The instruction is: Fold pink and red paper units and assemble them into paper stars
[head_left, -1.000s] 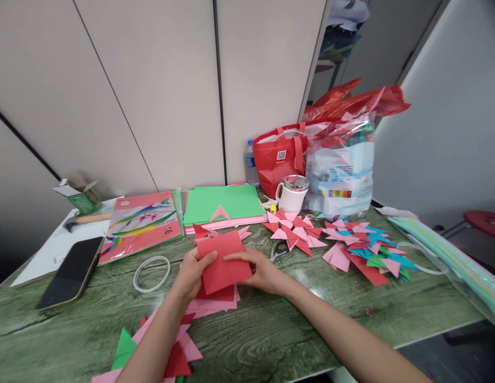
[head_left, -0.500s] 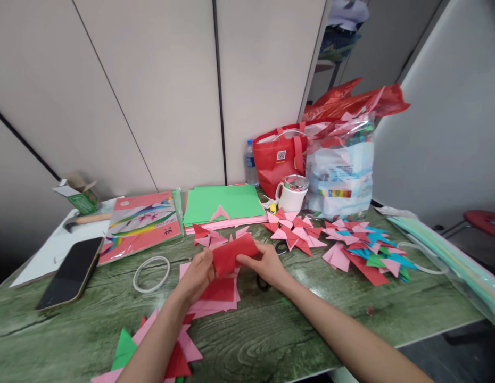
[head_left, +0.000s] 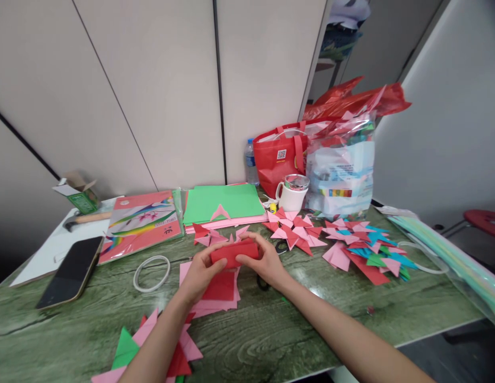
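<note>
A folded piece of red paper is held up between both my hands. My left hand pinches its left end, thumb in front and fingers behind. At the right end, my right hand grips it the same way. Below the hands lies a pile of pink paper sheets with a red sheet on top. Just behind the hands are folded pink and red paper pieces. By my left forearm sits a cluster of folded pink, red and green paper, partly covered by the arm.
Folded paper clusters lie to the right, before a white mug, a red bag and a clear plastic bag. Green paper is at the back. A phone, white ring and hammer are left.
The red paper, tilted before, is now level and looks narrower in height. My left hand has turned, with its thumb now on the paper's front; my right hand has barely moved.
</note>
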Demonstrator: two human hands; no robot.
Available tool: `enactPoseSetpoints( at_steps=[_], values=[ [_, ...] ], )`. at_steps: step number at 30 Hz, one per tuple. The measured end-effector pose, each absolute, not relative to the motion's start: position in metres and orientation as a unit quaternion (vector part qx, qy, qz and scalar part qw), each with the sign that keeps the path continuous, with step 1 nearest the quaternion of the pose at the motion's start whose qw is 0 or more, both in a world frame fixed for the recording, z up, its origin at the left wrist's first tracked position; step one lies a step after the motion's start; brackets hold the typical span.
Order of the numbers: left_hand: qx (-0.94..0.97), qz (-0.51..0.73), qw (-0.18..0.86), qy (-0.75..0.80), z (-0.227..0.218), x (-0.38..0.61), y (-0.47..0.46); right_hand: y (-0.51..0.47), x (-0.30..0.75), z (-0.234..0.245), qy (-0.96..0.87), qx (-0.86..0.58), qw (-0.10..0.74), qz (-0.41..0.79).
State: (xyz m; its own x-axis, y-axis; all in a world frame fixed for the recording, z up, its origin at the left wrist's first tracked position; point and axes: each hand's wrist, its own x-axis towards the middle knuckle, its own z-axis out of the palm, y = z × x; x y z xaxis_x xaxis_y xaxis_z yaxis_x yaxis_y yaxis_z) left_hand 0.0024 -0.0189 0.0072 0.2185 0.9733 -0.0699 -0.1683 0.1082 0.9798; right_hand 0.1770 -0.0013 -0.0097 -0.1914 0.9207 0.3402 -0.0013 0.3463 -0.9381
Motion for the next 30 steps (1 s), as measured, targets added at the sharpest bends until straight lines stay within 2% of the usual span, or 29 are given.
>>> enactPoseSetpoints(
  at_steps=[6, 30],
  values=[
    [0.474, 0.486, 0.606, 0.415, 0.0028, 0.0012, -0.0166, 0.0032, 0.1758, -0.0183, -0.599, -0.355, 0.539, 0.474],
    [0.46, 0.488, 0.595, 0.444, 0.0007, 0.0003, -0.0156, 0.0004, 0.1776, -0.0148, -0.647, -0.384, 0.508, 0.42]
  ],
)
